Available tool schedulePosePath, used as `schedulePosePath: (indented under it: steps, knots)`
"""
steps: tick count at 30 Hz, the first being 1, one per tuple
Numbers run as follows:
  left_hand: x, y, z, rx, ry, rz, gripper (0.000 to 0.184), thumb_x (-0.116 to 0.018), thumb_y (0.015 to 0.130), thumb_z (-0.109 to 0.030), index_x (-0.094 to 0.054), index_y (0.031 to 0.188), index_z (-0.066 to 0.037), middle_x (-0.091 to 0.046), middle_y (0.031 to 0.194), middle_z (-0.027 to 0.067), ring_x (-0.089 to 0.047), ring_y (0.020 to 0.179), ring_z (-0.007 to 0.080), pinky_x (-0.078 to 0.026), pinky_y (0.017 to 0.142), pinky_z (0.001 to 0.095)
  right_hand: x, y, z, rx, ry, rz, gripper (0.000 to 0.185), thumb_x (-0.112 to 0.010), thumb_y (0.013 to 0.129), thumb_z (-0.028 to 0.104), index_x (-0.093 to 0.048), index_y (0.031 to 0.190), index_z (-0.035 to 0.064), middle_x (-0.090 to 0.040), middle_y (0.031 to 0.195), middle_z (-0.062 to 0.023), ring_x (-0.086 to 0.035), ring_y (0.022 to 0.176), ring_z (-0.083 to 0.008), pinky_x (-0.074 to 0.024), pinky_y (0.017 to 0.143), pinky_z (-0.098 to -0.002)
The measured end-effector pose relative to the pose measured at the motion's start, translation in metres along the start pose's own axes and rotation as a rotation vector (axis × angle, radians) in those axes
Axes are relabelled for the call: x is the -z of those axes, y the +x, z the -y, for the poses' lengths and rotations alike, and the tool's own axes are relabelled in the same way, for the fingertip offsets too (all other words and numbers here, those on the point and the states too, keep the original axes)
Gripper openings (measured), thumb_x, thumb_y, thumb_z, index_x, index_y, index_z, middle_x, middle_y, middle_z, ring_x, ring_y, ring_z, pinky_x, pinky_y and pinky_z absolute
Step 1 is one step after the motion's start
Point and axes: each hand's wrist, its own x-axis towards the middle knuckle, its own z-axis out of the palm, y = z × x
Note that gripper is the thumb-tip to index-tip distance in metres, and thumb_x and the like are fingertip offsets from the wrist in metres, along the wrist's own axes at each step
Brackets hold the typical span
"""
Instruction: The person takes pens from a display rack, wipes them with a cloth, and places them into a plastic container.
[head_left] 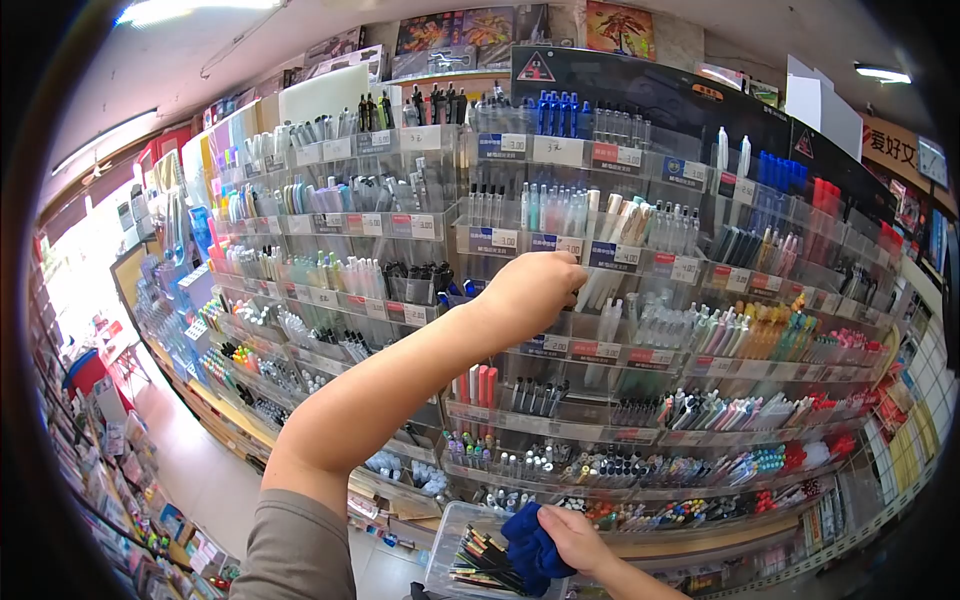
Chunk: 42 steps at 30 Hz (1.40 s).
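My left hand is raised to the middle of the pen rack, its fingers curled in front of a compartment. Anything within those fingers is hidden by the hand. White-barrelled pens stand just right of it, under a row of price labels. Low in front, my right hand grips a bunched dark blue cloth. The cloth hangs over the right side of a clear plastic box. Several thin pens lie in a bundle inside this box.
A tiered clear acrylic rack packed with pens curves across the view. Blue pens and red pens fill upper compartments. At left a floor aisle runs beside another goods shelf. A wire grid stands at right.
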Motion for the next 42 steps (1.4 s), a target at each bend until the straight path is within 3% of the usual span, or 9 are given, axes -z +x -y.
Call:
schedulePosePath:
  steps: [2,5,8,20,23,35,38,41,42]
  knots:
    - [0.001,0.0,0.0,0.026,-0.085,-0.008,0.009,-0.061,0.073,-0.006,-0.057,0.079,-0.003,-0.056,0.079,0.012,-0.057,0.079,0.0314,-0.046,0.068,0.0387,-0.005,-0.001,0.004,0.001,0.083,-0.017,0.033,-0.041,0.095,0.027,-0.058,0.092,-0.0017,-0.054,0.073,0.003,-0.046,0.067,-0.0041,-0.0402,0.061,-0.0193]
    - [0.005,0.001,-0.001,0.055,-0.181,0.002,0.01,-0.061,0.072,-0.005,-0.056,0.079,-0.002,-0.056,0.075,0.0132,-0.056,0.077,0.033,-0.045,0.067,0.0392,-0.004,-0.001,0.003,0.013,0.065,-0.036,0.033,-0.04,0.095,0.026,-0.058,0.092,-0.0018,-0.055,0.074,0.0028,-0.046,0.068,-0.0039,-0.0404,0.062,-0.0193]
    - [0.009,0.003,-0.002,0.068,-0.216,0.032,0.01,-0.061,0.072,-0.005,-0.056,0.08,-0.002,-0.057,0.074,0.0134,-0.056,0.076,0.033,-0.045,0.066,0.0386,0.002,-0.001,-0.001,-0.019,0.011,0.007,0.036,-0.035,0.096,0.021,-0.055,0.103,-0.007,-0.063,0.09,-0.0101,-0.061,0.078,-0.0149,-0.0478,0.072,-0.025]
    - [0.008,0.007,0.005,-0.012,-0.226,0.141,0.017,-0.063,0.072,-0.007,-0.058,0.086,0.0,-0.059,0.081,0.0149,-0.058,0.08,0.0312,-0.046,0.07,0.0376,-0.004,-0.002,0.002,-0.032,0.06,0.01,0.037,-0.034,0.096,0.023,-0.055,0.103,-0.0071,-0.063,0.09,-0.0103,-0.061,0.078,-0.0155,-0.0477,0.072,-0.0253]
    - [0.017,0.007,-0.001,0.044,-0.206,0.206,0.015,-0.064,0.071,-0.007,-0.057,0.081,0.0,-0.059,0.081,0.015,-0.058,0.079,0.0317,-0.046,0.069,0.0385,-0.007,-0.004,0.004,-0.015,0.129,-0.01,0.034,-0.04,0.095,0.026,-0.058,0.095,-0.002,-0.057,0.079,0.0009,-0.051,0.07,-0.0047,-0.0426,0.064,-0.0202]
    - [0.032,-0.002,0.012,0.159,-0.161,0.261,0.012,-0.062,0.069,-0.008,-0.059,0.078,-0.001,-0.06,0.068,0.0137,-0.059,0.066,0.0303,-0.046,0.062,0.0376,-0.008,-0.002,0.005,-0.104,0.186,-0.04,0.031,-0.041,0.095,0.024,-0.057,0.096,-0.002,-0.055,0.08,0.0027,-0.047,0.072,-0.0039,-0.0405,0.066,-0.019]
    - [0.032,-0.006,0.018,0.14,-0.232,0.27,0.016,-0.062,0.07,-0.007,-0.061,0.085,-0.001,-0.061,0.07,0.0142,-0.059,0.067,0.0302,-0.047,0.064,0.0368,-0.004,0.002,-0.009,-0.086,0.185,-0.017,0.031,-0.04,0.095,0.025,-0.057,0.097,-0.0018,-0.056,0.083,0.0023,-0.049,0.075,-0.0042,-0.041,0.068,-0.0194]
    - [0.032,-0.009,0.018,0.108,-0.21,0.249,0.016,-0.061,0.073,-0.006,-0.062,0.088,-0.001,-0.062,0.077,0.0145,-0.059,0.073,0.0303,-0.047,0.069,0.0356,0.0,0.004,-0.014,-0.086,0.133,0.002,0.036,-0.034,0.096,0.022,-0.054,0.105,-0.0066,-0.063,0.093,-0.0119,-0.062,0.081,-0.0174,-0.0487,0.074,-0.0261]
    - [0.033,-0.011,0.02,0.064,-0.174,0.198,0.015,-0.061,0.074,-0.006,-0.062,0.087,0.0,-0.061,0.079,0.0144,-0.059,0.076,0.0304,-0.047,0.071,0.0354,-0.001,0.004,-0.014,-0.075,0.146,-0.019,0.035,-0.036,0.096,0.023,-0.054,0.104,-0.0048,-0.061,0.093,-0.0079,-0.058,0.082,-0.0139,-0.0463,0.074,-0.0248]
